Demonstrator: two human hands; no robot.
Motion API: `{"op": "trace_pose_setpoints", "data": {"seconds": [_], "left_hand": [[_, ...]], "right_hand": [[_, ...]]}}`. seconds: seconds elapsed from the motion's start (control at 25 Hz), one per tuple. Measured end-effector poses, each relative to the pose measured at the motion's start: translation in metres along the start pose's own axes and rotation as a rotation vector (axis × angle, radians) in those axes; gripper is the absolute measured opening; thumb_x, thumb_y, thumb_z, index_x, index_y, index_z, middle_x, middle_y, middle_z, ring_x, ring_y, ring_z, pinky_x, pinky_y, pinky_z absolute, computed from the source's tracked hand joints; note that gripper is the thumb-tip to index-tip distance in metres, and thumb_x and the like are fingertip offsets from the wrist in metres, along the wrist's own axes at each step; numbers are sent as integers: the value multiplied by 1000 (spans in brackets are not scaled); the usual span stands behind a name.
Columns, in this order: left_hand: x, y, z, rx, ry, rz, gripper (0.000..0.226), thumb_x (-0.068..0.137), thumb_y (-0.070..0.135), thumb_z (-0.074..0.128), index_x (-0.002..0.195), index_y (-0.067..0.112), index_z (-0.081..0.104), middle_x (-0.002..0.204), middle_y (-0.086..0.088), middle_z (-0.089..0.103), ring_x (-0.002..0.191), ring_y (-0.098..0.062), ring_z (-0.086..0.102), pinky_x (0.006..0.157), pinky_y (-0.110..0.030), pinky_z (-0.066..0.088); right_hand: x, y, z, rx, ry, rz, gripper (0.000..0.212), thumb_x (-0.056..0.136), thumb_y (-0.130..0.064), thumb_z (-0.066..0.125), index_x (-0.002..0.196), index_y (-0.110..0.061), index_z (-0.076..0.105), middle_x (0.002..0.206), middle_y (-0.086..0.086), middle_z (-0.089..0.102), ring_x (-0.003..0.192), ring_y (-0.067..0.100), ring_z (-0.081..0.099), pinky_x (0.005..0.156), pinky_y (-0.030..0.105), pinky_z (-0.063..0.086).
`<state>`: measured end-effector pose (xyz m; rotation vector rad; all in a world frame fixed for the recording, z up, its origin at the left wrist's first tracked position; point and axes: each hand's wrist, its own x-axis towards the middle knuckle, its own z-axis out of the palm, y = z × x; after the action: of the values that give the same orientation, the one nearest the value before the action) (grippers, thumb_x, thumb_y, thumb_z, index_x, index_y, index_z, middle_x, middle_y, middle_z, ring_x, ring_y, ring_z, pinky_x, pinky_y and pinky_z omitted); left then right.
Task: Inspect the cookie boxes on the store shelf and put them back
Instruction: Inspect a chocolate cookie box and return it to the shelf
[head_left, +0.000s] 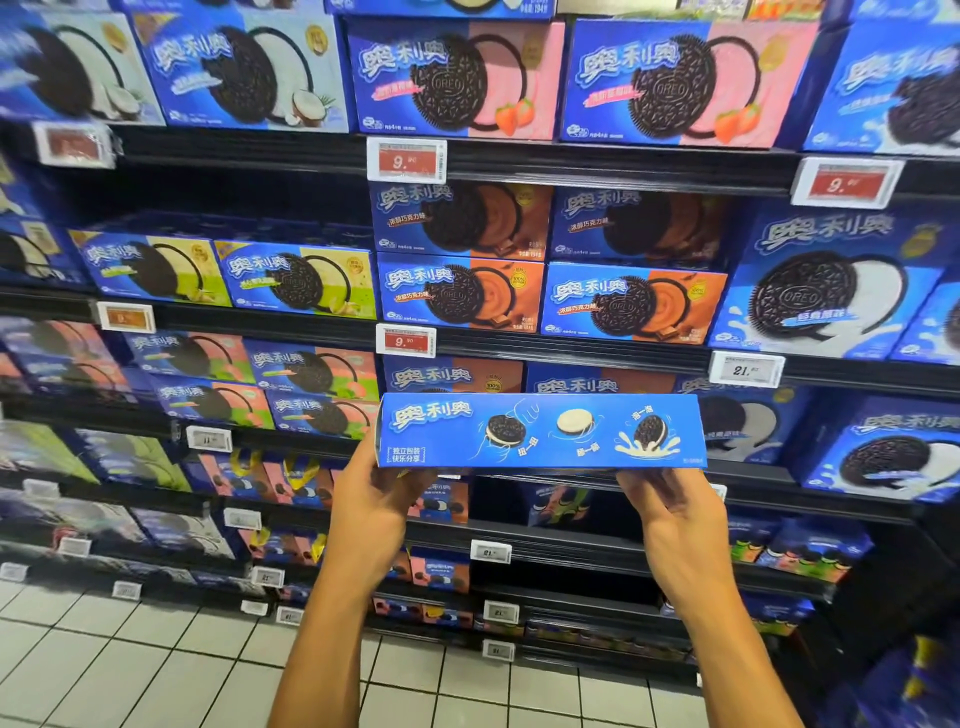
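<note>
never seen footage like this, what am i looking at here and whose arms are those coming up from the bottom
There is no machine here. One camera is worn on a person's head, looking forward and down, so the two bare arms are the wearer's own. The person stands on a tiled floor facing store shelves stacked with blue cookie boxes, with price tags clipped to the shelf edges. Both hands hold up one long blue cookie box, turned so a narrow side with small cookie drawings faces the camera. The left hand grips its left end and the right hand holds it from below near the right end, fingers curled under. The box is off the shelf, being looked over.
</note>
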<state>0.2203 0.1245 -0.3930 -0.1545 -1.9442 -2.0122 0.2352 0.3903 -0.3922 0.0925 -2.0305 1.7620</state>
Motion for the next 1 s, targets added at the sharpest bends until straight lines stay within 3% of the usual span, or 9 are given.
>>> {"op": "trace_pose_setpoints", "data": {"seconds": [0.08, 0.2, 0.32, 0.48, 0.6, 0.72, 0.8, 0.88, 1.0], "left_hand": [[1, -1, -1, 31, -21, -14, 40, 84, 11, 72, 114, 36, 62, 103, 25, 71, 104, 1, 65, 73, -11, 54], [0, -2, 0, 31, -87, -41, 51, 87, 9, 70, 131, 32, 57, 115, 20, 71, 109, -2, 65, 84, -20, 55], [-2, -2, 7, -78, -95, -95, 58, 85, 18, 69, 141, 20, 52, 120, 15, 71, 109, -4, 66, 82, -19, 56], [-5, 6, 11, -147, -133, -173, 55, 77, 32, 71, 130, 23, 60, 115, 8, 73, 99, -12, 72, 71, -22, 58], [-5, 8, 9, -179, -149, -226, 62, 71, 41, 72, 130, 27, 59, 118, 5, 73, 105, -16, 70, 74, -26, 58], [-8, 10, 9, -357, -204, -289, 62, 78, 40, 70, 136, 27, 55, 133, -1, 65, 119, -21, 64, 84, -31, 57], [-10, 16, 12, -487, -279, -306, 63, 79, 40, 78, 137, 29, 56, 133, -1, 65, 119, -19, 64, 84, -30, 57], [-11, 24, 19, -469, -353, -268, 59, 75, 43, 83, 130, 39, 62, 133, 1, 65, 120, -17, 63, 86, -29, 56], [-11, 39, 34, -378, -293, -173, 41, 82, 36, 76, 121, 46, 66, 128, 8, 68, 116, -11, 65, 81, -26, 57]], "right_hand": [[2, 1, -5, -25, -1, 11, 42, 95, -6, 64, 107, -46, 66, 101, -25, 73, 97, -1, 67, 79, 18, 54], [4, 3, -13, -27, -18, 28, 47, 97, -11, 62, 138, -35, 58, 122, -18, 70, 112, 3, 64, 91, 26, 51], [4, 2, -14, 23, -40, 35, 50, 99, -16, 58, 145, -34, 51, 131, -22, 65, 117, -2, 62, 88, 12, 51], [1, -1, -12, 66, -28, 85, 39, 91, -39, 56, 127, -53, 56, 123, -27, 67, 108, -7, 64, 77, 9, 52], [2, 13, -12, 94, 53, 138, 36, 99, -35, 53, 134, -42, 57, 123, -20, 69, 103, -11, 65, 73, 9, 53], [3, 30, -10, 133, 73, 227, 30, 105, -31, 48, 129, -35, 64, 114, -15, 74, 96, 0, 71, 69, 19, 59], [6, 40, -3, 130, 58, 281, 27, 108, -30, 44, 121, -29, 67, 110, -12, 76, 93, 3, 71, 67, 20, 58], [12, 45, 7, 97, 58, 301, 30, 108, -27, 40, 109, -26, 69, 100, -14, 76, 83, -2, 67, 65, 12, 51], [23, 49, 27, 73, 26, 381, 37, 107, -23, 39, 84, -25, 67, 77, -15, 72, 65, -2, 61, 57, 11, 48]]}}
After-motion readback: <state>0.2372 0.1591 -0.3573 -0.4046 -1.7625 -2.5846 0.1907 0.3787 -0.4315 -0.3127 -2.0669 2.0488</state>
